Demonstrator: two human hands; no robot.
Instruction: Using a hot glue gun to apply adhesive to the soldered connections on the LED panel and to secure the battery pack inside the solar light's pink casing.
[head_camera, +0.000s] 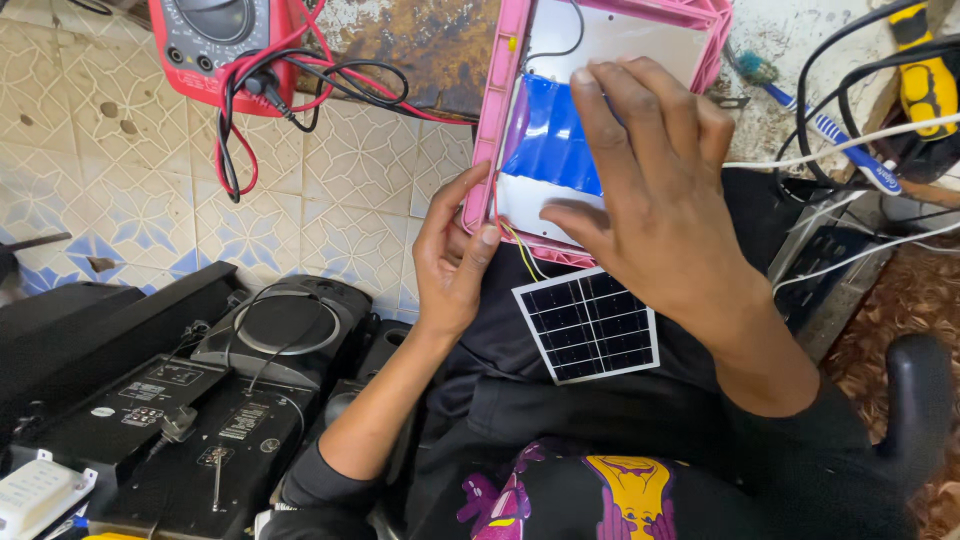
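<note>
A pink plastic case (493, 130) lies open in front of me, with a blue battery pack (545, 135) on a white board inside it. My left hand (455, 255) grips the case's lower left edge, thumb by thin red and yellow wires (520, 250). My right hand (655, 190) rests spread over the blue pack, fingers pressing on it. A small dark solar panel (587, 324) lies on my lap just below the case, joined by the wires.
A red multimeter (195, 40) with red and black leads sits at the top left on a tiled floor (130, 190). Black speaker and electronic units (230, 370) crowd the lower left. A blue toothbrush (835, 135) and cables lie at the right.
</note>
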